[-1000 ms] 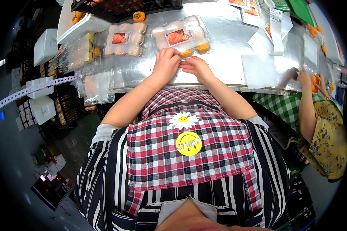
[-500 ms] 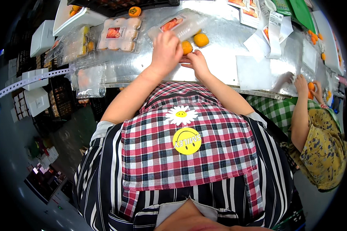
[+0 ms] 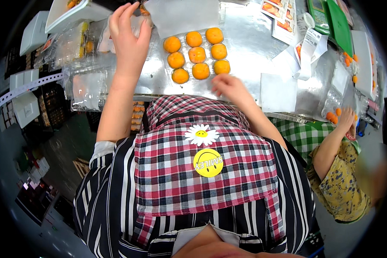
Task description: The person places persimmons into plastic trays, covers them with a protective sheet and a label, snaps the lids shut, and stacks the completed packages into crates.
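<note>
An open clear plastic tray (image 3: 207, 55) holds several orange persimmons (image 3: 197, 54) in neat rows on the metal table. A white sheet (image 3: 182, 17) extends from the tray's far side. My left hand (image 3: 131, 36) is raised to the left of it, thumb and fingers spread with nothing held. Just beyond its fingers, a lone persimmon (image 3: 144, 9) shows partly. By the tray's near right corner, my right hand (image 3: 231, 88) is slightly blurred, fingers loosely bent and nothing seen in them.
To the left lie clear packs (image 3: 75, 45) and an empty-looking clear container (image 3: 89, 90); a white foam box (image 3: 75, 15) is behind. Labels (image 3: 284, 28), a paper strip (image 3: 307, 51) and a white sheet (image 3: 278, 92) lie right. A co-worker's hands (image 3: 347, 120) are beside persimmons.
The tray, earlier mostly under its labelled cover and my hands, now shows its rows of persimmons. My left hand has moved up and left, my right hand slightly down and right.
</note>
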Demonstrator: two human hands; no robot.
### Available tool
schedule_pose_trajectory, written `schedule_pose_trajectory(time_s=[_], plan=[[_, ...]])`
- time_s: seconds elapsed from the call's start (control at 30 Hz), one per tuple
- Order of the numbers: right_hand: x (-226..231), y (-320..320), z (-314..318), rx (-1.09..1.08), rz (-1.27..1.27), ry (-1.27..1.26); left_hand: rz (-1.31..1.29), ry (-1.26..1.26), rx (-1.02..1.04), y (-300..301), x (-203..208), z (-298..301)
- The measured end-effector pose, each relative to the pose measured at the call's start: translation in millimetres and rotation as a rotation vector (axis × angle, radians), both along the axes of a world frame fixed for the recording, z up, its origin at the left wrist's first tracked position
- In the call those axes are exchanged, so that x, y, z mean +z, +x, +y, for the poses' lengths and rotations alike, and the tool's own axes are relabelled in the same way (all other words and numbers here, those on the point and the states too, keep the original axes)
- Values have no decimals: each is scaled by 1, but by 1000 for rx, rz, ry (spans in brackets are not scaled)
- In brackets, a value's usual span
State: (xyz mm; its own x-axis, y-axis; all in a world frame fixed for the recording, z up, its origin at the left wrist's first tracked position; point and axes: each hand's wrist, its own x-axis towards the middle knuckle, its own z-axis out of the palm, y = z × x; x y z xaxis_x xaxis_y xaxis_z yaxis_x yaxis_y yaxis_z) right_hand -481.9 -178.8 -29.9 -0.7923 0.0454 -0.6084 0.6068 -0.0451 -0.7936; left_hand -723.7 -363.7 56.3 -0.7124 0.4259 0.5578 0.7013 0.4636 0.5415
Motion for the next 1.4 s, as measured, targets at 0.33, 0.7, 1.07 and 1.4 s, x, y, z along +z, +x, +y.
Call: schedule_pose_trajectory(time_s=[0.33,0.7,1.07,1.4], plan=[[-36,3,63,-349,-29,292,-1052,-89,9,69,-87,-47],[-34,32,38,-74,-126,179,-1296,73,-8,75,-103,-50],[-37,21,49,-52,-222,54,-504,-337,-106,45,-99,-14],[-36,15,51,-44,-256,5,-433,-627,-128,32,-112,14]])
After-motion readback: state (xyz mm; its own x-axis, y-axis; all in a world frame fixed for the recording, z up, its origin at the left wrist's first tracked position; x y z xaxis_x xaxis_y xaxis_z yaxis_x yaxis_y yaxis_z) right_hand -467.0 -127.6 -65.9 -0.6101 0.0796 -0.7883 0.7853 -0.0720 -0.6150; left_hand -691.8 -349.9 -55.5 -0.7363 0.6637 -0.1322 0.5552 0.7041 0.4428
